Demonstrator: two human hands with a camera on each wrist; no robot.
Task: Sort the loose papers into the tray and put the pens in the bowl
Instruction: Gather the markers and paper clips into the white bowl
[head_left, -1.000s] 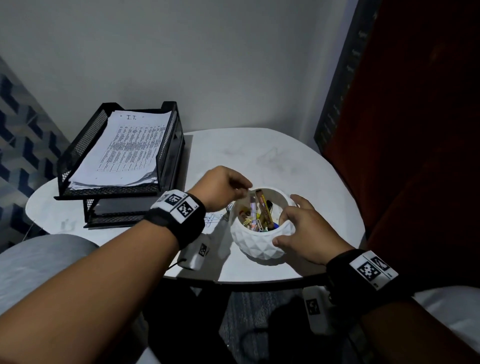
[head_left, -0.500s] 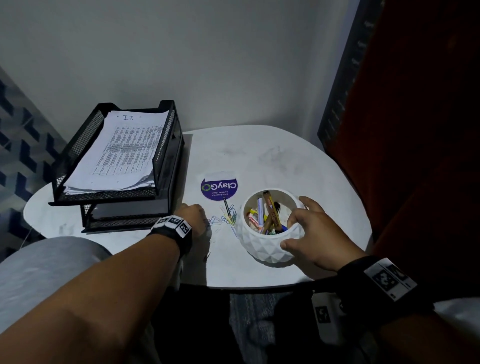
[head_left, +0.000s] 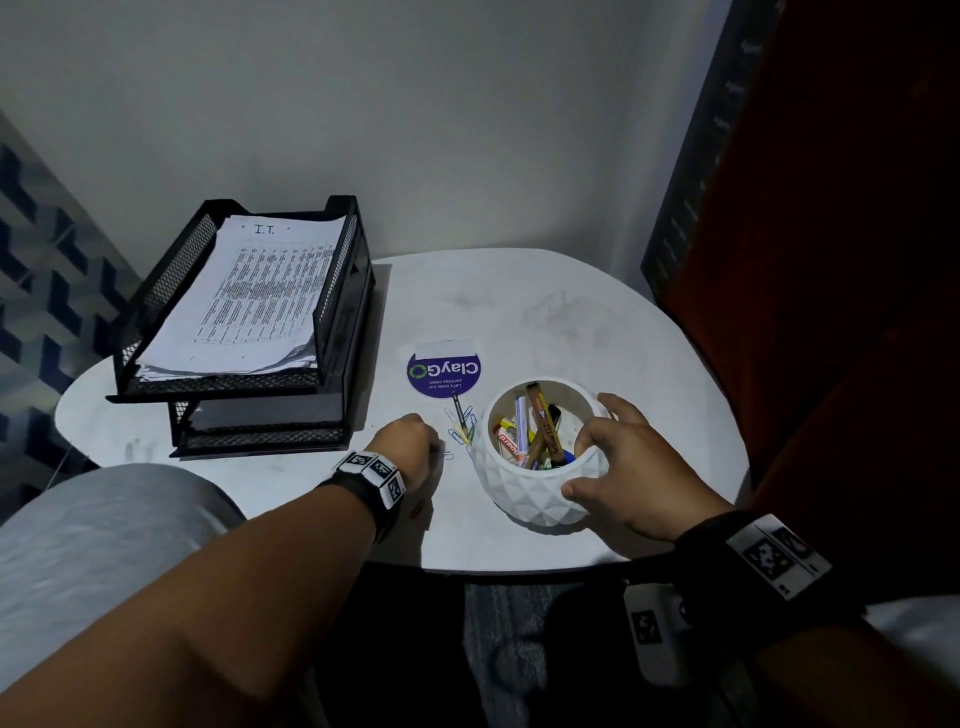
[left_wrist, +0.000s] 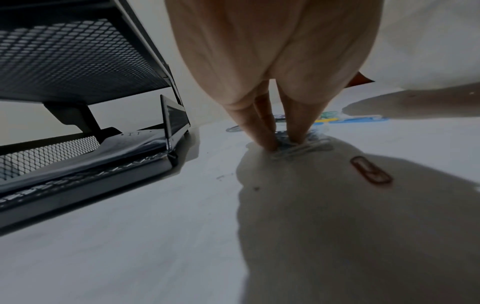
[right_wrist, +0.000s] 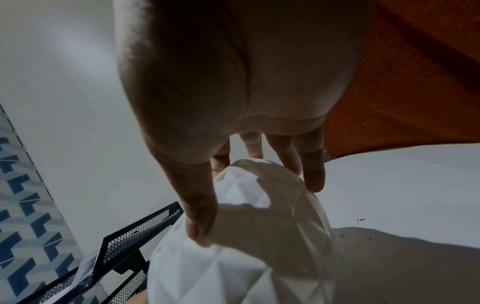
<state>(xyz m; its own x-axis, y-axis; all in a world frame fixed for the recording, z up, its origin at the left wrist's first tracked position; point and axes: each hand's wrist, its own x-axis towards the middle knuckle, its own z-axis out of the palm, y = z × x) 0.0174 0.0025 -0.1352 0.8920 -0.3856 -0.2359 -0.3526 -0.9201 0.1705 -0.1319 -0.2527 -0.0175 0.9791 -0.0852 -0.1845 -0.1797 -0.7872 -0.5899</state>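
A white faceted bowl (head_left: 524, 493) stands near the table's front edge, with several pens and markers (head_left: 543, 426) upright inside. My right hand (head_left: 587, 460) grips its right side, thumb on the front wall and fingers over the rim; the right wrist view shows the right hand (right_wrist: 255, 205) wrapped round the bowl (right_wrist: 259, 246). My left hand (head_left: 434, 448) is on the table left of the bowl. In the left wrist view its fingertips (left_wrist: 271, 144) pinch at a small bunch of paper clips (left_wrist: 306, 149). A printed paper stack (head_left: 260, 296) fills the top tier of the black mesh tray (head_left: 337, 270).
Coloured paper clips (head_left: 462, 423) lie between my left hand and the bowl, and one brownish clip (left_wrist: 370, 172) lies apart. A purple round sticker (head_left: 444, 371) sits behind them. A red-brown curtain (head_left: 831, 260) hangs at the right, and the wall is close behind the table (head_left: 545, 312).
My left hand left the bowl's rim and dropped down-left onto the table by the paper clips, uncovering the purple sticker. My right hand stayed on the bowl.
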